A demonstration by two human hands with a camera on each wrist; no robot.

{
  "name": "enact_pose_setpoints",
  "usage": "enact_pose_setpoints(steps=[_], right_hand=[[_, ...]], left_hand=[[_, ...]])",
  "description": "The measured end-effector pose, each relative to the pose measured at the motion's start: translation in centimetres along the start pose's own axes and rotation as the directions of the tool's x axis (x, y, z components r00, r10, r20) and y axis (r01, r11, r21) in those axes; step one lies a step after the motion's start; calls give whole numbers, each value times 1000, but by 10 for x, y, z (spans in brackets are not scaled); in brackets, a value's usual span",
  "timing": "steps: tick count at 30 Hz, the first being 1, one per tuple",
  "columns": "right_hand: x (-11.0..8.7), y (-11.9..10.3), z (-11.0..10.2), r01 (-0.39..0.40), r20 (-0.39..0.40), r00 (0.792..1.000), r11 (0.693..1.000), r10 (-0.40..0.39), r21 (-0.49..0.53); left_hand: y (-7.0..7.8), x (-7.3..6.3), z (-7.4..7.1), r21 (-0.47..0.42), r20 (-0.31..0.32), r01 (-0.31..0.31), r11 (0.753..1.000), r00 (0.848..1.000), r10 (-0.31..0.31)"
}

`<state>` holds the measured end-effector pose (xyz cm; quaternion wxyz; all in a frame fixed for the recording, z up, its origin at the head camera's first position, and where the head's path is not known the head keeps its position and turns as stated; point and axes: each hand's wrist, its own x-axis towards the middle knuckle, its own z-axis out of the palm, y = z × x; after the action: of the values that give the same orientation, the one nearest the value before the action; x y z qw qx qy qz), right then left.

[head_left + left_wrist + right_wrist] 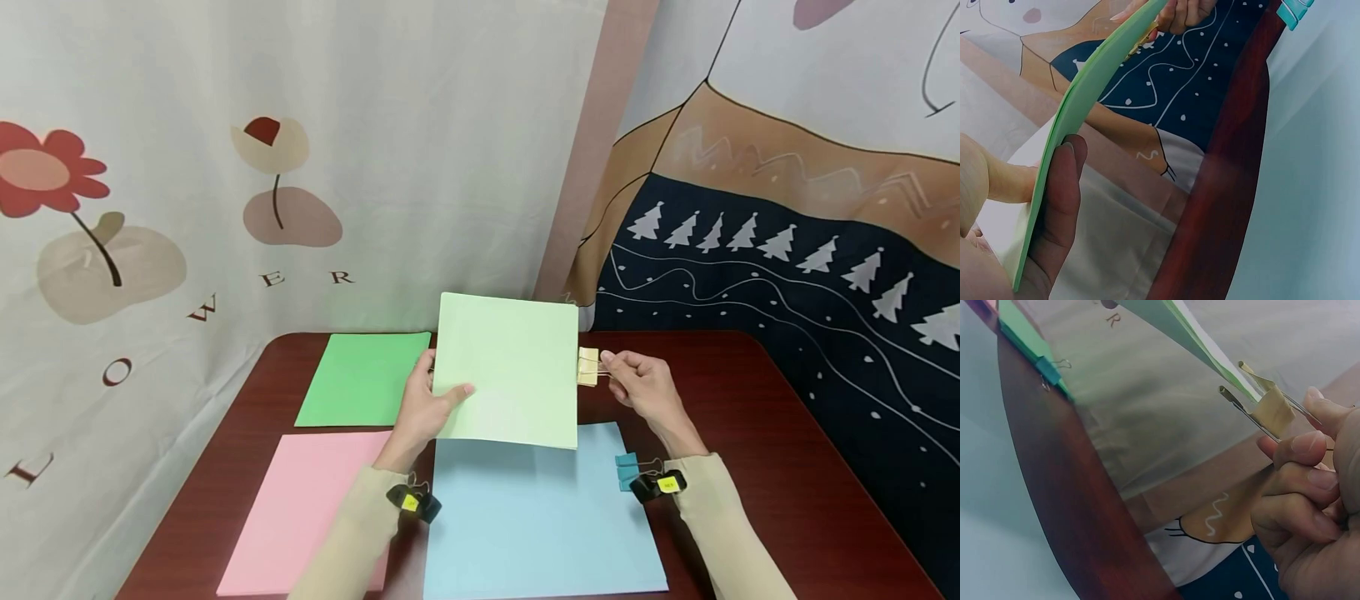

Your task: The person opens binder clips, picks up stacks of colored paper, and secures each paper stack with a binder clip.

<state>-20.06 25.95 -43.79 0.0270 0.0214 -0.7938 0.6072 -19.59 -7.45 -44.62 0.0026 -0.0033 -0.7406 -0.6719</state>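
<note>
A stack of light green paper (508, 371) is held up above the table by my left hand (424, 410). The thumb lies on its front face and the fingers are behind, as the left wrist view shows. At the stack's right edge is a yellow binder clip (588, 367), its wire handles pinched by my right hand (651, 390). In the right wrist view the clip (1274, 412) has its jaws spread, with the paper's edge (1244, 387) between them. Whether the clip touches the paper is unclear.
Blue paper (540, 525) lies below the raised stack, with a teal binder clip (627, 472) on its right edge. Pink paper (307, 508) is at front left, and bright green paper (363, 379) behind it bears a teal clip (1047, 370). Printed curtains (450, 167) hang behind the table.
</note>
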Motion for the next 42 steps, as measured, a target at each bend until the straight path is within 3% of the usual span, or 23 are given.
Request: enact_pose_setpoints(steps=[16,23,29,34,42], right_hand=[[3,4,8,19,18,1000,1000,-19,11],[3,9,10,-103,39,994,995,102,19],[4,8,6,-100,114,988,994,104,-32],[3,7,4,-107,175,978,993,113,-48],[16,7,1,-136,207,963,974,172,-181]], left_hand=[[-3,-1,8,9,13,-19,1000,1000,19],[-7,-2,12,31,2,6,1000,1000,-7],[-9,-2,12,43,-5,-5,999,1000,5],[-9,-1,9,37,-1,26,999,1000,-26],[-4,8,0,108,64,68,992,995,-75]])
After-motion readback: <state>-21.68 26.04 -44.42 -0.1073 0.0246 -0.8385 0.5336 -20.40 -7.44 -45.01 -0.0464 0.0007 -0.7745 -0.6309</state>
